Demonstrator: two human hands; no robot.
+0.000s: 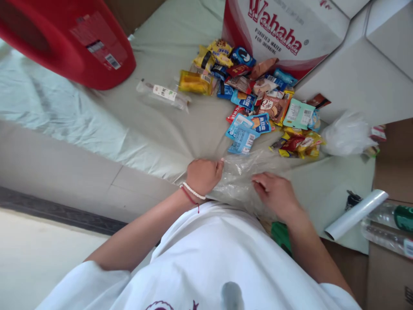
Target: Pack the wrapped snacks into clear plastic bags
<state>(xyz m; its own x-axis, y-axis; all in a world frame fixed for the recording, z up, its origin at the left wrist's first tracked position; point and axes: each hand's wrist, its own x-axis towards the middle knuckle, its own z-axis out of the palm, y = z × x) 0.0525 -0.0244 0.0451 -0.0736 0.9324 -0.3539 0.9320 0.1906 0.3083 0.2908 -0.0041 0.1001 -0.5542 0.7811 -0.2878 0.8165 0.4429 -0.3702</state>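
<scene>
A clear plastic bag [238, 177] lies crumpled on the pale green sheet [129, 125] just in front of my body. My left hand [203, 175], with a bead bracelet at the wrist, is closed on the bag's left edge. My right hand [274, 191] pinches the bag's right side with curled fingers. Just beyond the bag lies a heap of small snack packets [254, 99] in blue, yellow, red and brown wrappers.
A Wahaha water carton [284, 30] stands behind the heap. A red plastic tub [74, 38] sits at the far left. A packed clear bag [163, 94] lies alone. A white crumpled bag [346, 134], a roll of film [356, 214] and plastic bottles [392, 228] are at the right.
</scene>
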